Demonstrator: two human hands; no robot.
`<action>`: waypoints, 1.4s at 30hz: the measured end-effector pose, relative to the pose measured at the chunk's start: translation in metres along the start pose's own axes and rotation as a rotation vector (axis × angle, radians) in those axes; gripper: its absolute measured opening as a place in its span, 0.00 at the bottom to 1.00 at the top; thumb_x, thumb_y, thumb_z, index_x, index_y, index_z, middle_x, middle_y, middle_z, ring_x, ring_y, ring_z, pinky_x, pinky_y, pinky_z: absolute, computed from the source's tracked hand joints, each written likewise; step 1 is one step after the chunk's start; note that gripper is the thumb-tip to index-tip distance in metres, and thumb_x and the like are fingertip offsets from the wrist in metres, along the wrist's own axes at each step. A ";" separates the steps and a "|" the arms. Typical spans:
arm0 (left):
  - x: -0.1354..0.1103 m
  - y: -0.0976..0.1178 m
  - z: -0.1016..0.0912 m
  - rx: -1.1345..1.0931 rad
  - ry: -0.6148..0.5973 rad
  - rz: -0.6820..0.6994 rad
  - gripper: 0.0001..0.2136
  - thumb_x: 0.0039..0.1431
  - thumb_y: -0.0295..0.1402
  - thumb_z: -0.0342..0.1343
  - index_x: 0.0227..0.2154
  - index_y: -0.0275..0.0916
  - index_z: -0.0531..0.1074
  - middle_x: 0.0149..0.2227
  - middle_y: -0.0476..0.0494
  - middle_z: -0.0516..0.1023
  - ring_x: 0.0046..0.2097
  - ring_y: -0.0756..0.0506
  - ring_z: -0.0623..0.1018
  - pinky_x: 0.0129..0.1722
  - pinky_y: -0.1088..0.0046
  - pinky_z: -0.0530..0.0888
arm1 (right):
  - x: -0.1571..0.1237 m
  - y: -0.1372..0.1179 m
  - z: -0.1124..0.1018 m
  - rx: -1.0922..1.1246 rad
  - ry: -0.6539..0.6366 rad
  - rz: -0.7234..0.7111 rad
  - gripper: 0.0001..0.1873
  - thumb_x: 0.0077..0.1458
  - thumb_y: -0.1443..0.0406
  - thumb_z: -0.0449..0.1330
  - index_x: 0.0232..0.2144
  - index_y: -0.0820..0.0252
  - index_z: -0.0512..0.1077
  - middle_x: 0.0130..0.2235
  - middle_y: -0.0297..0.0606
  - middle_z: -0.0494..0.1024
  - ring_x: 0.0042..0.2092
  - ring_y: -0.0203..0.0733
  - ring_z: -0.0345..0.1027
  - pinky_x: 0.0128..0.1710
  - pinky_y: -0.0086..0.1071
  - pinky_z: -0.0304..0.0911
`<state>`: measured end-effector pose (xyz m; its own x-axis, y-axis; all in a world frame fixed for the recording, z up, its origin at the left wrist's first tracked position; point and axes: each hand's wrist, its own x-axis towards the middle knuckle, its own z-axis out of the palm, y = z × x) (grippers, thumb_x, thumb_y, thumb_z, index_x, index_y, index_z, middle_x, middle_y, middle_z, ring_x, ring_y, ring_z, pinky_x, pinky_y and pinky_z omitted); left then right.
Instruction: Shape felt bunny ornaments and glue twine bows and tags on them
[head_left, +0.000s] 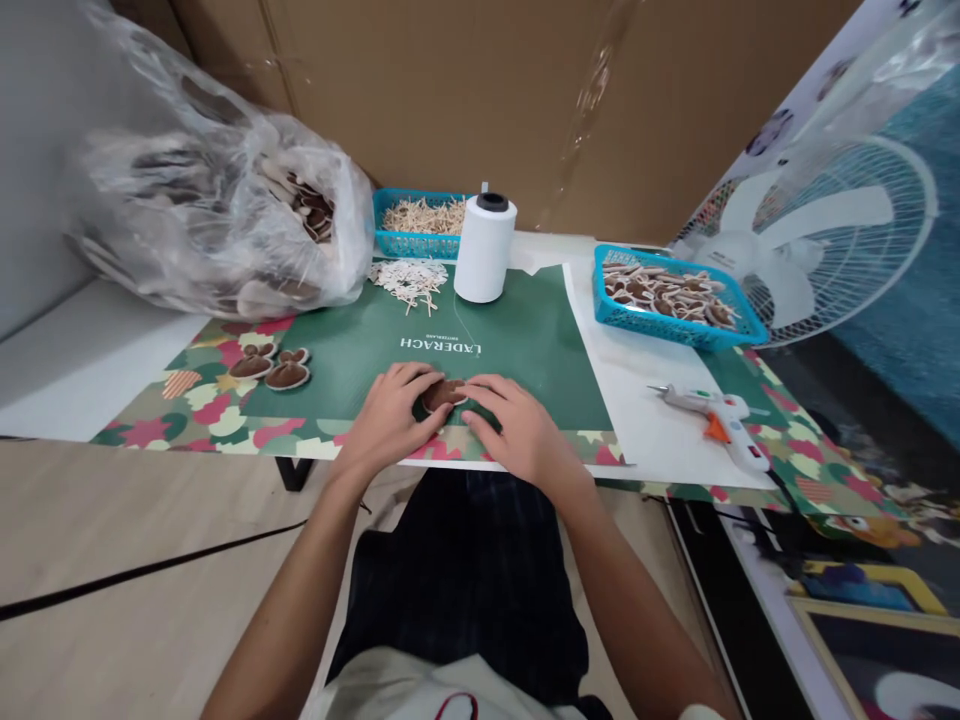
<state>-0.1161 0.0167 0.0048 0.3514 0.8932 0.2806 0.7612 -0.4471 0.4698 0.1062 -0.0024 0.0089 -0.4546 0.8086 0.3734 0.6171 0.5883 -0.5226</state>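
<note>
On the green printed mat (525,320), near the front edge of the table, lies a brown pale-edged cutout (444,393). My left hand (397,412) holds its left side between thumb and fingers. From the right, my right hand (517,420) grips the other side, its fingertips over the top and partly covering it. To the left rest two similar brown cutouts, one eared piece (288,375) beside another eared piece (253,366). Behind my hands stands a white thread cone (485,250), a thin thread trailing from it onto the mat.
A white pile of small looped pieces (411,280) lies before a blue basket (381,240) of pale pieces. Left is a clear plastic bag (225,220) of cutouts. Rightward are a filled blue basket (645,322), a glue gun (720,410) and a white fan (795,240).
</note>
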 end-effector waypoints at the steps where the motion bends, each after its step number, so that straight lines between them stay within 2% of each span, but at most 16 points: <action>1: -0.001 0.000 0.000 -0.001 -0.002 0.005 0.17 0.67 0.40 0.56 0.55 0.40 0.76 0.57 0.38 0.78 0.58 0.36 0.74 0.56 0.54 0.71 | 0.005 0.002 0.002 -0.034 -0.042 -0.008 0.18 0.71 0.64 0.55 0.59 0.58 0.74 0.58 0.46 0.77 0.56 0.52 0.71 0.58 0.48 0.69; 3: -0.001 0.001 0.000 0.000 -0.006 0.017 0.17 0.68 0.39 0.56 0.55 0.40 0.76 0.57 0.39 0.79 0.58 0.36 0.74 0.55 0.55 0.71 | 0.012 0.006 0.007 -0.090 -0.085 -0.013 0.18 0.71 0.64 0.55 0.59 0.57 0.75 0.59 0.46 0.76 0.55 0.53 0.71 0.57 0.49 0.69; 7: 0.003 0.001 -0.001 -0.010 -0.006 0.030 0.16 0.66 0.38 0.57 0.53 0.39 0.77 0.56 0.39 0.79 0.57 0.36 0.73 0.54 0.56 0.71 | 0.013 0.008 0.012 -0.128 -0.090 -0.017 0.17 0.71 0.63 0.54 0.57 0.54 0.75 0.57 0.45 0.76 0.54 0.52 0.70 0.56 0.48 0.69; 12: 0.018 -0.003 -0.006 -0.102 -0.073 0.089 0.12 0.60 0.37 0.59 0.44 0.38 0.77 0.46 0.40 0.79 0.49 0.38 0.72 0.52 0.59 0.72 | 0.015 0.009 0.011 -0.201 -0.118 -0.039 0.16 0.70 0.62 0.55 0.55 0.54 0.76 0.57 0.45 0.76 0.53 0.52 0.68 0.55 0.48 0.68; 16: 0.024 -0.008 -0.006 -0.129 -0.094 0.109 0.13 0.54 0.36 0.61 0.41 0.39 0.73 0.42 0.42 0.77 0.44 0.39 0.72 0.47 0.60 0.71 | 0.015 0.012 0.010 -0.173 -0.113 -0.064 0.15 0.69 0.61 0.56 0.54 0.54 0.77 0.60 0.44 0.75 0.54 0.52 0.68 0.55 0.47 0.67; 19: 0.028 -0.008 -0.004 -0.123 -0.108 0.105 0.13 0.50 0.36 0.61 0.39 0.40 0.72 0.43 0.43 0.76 0.46 0.38 0.72 0.48 0.60 0.70 | 0.013 0.013 0.012 -0.150 -0.097 -0.073 0.15 0.69 0.62 0.57 0.54 0.55 0.77 0.61 0.42 0.75 0.55 0.52 0.68 0.56 0.47 0.67; 27: 0.044 -0.012 -0.003 -0.095 -0.254 0.090 0.13 0.49 0.39 0.63 0.36 0.40 0.72 0.40 0.44 0.72 0.47 0.37 0.72 0.48 0.60 0.68 | 0.010 0.014 0.013 -0.129 -0.101 -0.054 0.16 0.69 0.63 0.56 0.54 0.54 0.77 0.60 0.42 0.77 0.55 0.54 0.68 0.55 0.48 0.67; 30: 0.046 -0.016 -0.002 -0.117 -0.271 0.097 0.12 0.50 0.40 0.62 0.34 0.40 0.73 0.39 0.44 0.72 0.47 0.38 0.72 0.49 0.60 0.67 | 0.010 0.016 0.011 -0.081 -0.092 -0.039 0.16 0.68 0.62 0.57 0.54 0.54 0.77 0.60 0.42 0.77 0.55 0.53 0.69 0.58 0.49 0.66; 32: 0.046 -0.018 -0.001 -0.140 -0.272 0.088 0.10 0.50 0.40 0.62 0.32 0.39 0.74 0.39 0.45 0.73 0.46 0.39 0.73 0.48 0.62 0.66 | 0.010 0.017 0.009 0.029 -0.057 -0.007 0.14 0.69 0.62 0.57 0.53 0.53 0.77 0.59 0.42 0.76 0.56 0.51 0.70 0.58 0.47 0.67; 36: 0.046 -0.017 -0.003 -0.180 -0.270 0.063 0.07 0.49 0.37 0.61 0.30 0.39 0.75 0.38 0.46 0.75 0.45 0.40 0.74 0.46 0.64 0.66 | 0.010 0.018 0.007 0.231 0.055 0.115 0.12 0.70 0.61 0.55 0.48 0.53 0.78 0.54 0.42 0.78 0.52 0.46 0.75 0.53 0.41 0.71; 40: 0.046 -0.015 -0.003 -0.178 -0.267 0.071 0.05 0.49 0.35 0.61 0.28 0.40 0.75 0.36 0.47 0.75 0.44 0.41 0.74 0.46 0.64 0.65 | 0.010 0.017 0.006 0.244 0.050 0.054 0.12 0.70 0.63 0.55 0.47 0.54 0.78 0.53 0.42 0.77 0.54 0.45 0.74 0.55 0.40 0.71; 42: 0.045 -0.014 -0.002 -0.170 -0.256 0.079 0.05 0.50 0.35 0.60 0.27 0.40 0.74 0.35 0.47 0.75 0.42 0.42 0.73 0.45 0.64 0.65 | 0.014 0.020 0.004 0.190 0.070 0.086 0.12 0.69 0.63 0.55 0.47 0.55 0.77 0.53 0.43 0.78 0.50 0.45 0.75 0.51 0.39 0.72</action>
<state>-0.1124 0.0629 0.0121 0.5480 0.8289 0.1124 0.6317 -0.4981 0.5940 0.1099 0.0210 0.0009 -0.3556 0.8582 0.3702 0.5168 0.5105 -0.6872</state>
